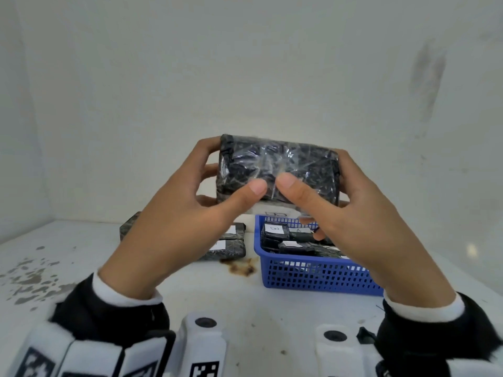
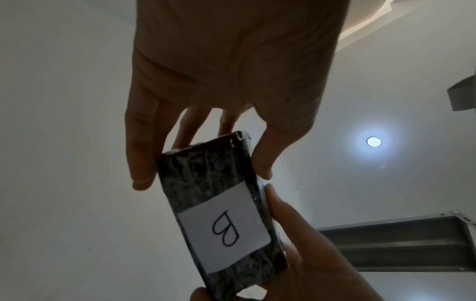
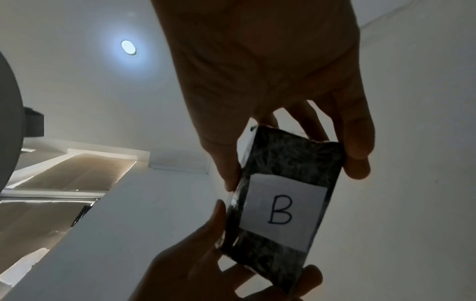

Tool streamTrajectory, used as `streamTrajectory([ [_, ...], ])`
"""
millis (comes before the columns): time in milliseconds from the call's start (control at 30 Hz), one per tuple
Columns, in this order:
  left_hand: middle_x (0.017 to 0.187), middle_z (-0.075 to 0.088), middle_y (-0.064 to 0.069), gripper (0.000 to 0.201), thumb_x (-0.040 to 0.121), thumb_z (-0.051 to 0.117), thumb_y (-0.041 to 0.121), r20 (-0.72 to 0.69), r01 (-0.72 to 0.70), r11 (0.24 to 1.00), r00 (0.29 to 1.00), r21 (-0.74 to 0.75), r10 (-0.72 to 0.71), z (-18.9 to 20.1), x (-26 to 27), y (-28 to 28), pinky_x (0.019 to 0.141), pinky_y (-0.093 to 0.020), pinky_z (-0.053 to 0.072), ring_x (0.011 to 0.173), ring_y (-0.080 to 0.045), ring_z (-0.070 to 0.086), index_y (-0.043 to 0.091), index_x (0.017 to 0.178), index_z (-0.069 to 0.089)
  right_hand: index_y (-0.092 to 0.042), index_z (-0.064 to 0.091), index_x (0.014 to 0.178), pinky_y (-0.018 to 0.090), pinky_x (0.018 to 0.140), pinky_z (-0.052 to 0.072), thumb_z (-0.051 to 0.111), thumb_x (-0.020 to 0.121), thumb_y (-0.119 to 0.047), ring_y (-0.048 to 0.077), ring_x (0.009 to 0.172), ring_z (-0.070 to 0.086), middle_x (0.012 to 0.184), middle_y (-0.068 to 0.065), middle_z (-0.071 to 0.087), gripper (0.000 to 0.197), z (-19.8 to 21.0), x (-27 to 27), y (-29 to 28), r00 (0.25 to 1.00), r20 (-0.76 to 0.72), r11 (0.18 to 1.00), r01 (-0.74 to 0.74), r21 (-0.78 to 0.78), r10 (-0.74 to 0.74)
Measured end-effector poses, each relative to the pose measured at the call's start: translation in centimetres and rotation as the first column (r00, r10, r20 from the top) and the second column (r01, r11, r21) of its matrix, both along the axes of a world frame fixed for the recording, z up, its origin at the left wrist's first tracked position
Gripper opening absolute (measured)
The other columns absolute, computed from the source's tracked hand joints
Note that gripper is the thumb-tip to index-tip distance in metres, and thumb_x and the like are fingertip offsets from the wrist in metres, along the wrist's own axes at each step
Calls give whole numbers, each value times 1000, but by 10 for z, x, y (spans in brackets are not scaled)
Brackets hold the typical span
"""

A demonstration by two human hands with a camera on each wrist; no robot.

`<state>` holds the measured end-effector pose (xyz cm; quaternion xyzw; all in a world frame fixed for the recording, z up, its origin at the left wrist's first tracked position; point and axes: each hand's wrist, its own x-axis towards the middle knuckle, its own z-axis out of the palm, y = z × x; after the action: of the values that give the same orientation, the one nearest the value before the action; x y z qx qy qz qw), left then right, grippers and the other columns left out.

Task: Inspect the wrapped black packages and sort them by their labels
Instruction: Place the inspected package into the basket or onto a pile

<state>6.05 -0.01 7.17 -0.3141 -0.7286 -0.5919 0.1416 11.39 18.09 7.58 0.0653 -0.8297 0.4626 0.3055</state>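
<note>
Left hand [image 1: 174, 213] and right hand [image 1: 362, 221] gripping opposite ends of wrapped black package [image 1: 277, 170], thumbs pressed on its near face, raised above table [image 1: 245, 308] | blue basket [image 1: 313, 273] at right holding labelled packages, one marked B | more packages [image 1: 228, 246] stacked left of basket | rust-coloured stain [image 1: 242, 266] beside basket

We seem to be in a plain storage or sorting room: bare white walls [image 1: 245, 63], a stained white table [image 1: 68, 268], a recessed ceiling light [image 2: 373, 141], grey metal shelving [image 2: 412, 244], and a blue plastic basket [image 1: 313, 273] holding labelled packages [image 1: 275, 232].
</note>
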Motion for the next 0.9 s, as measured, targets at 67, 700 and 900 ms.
streamTrajectory([
  [67,111,67,19,60,60,64,70,-9,-16,1000,1000,-9,16,-1,0,1,85,-43,56,83,-7,73,56,116,48,-55,53,108,37,87,58,63,62,-76,-1,88,69,99,-32,67,51,0,0,-1,1000,9,1000,-8,-5,8],
  [700,96,72,4,37,77,61,56,43,65,991,997,121,-70,0,-4,-3,79,-36,60,95,-13,70,30,102,61,-45,66,114,45,88,58,47,80,-67,20,90,72,111,13,68,45,5,3,5,992,45,991,-110,-77,114],
  [900,84,70,7,46,68,65,60,42,60,990,997,130,-66,-1,-3,-1,78,-39,60,83,-13,72,27,100,57,-43,65,110,37,79,60,52,69,-72,29,91,71,99,7,72,52,4,2,3,993,-6,990,-122,-67,122],
])
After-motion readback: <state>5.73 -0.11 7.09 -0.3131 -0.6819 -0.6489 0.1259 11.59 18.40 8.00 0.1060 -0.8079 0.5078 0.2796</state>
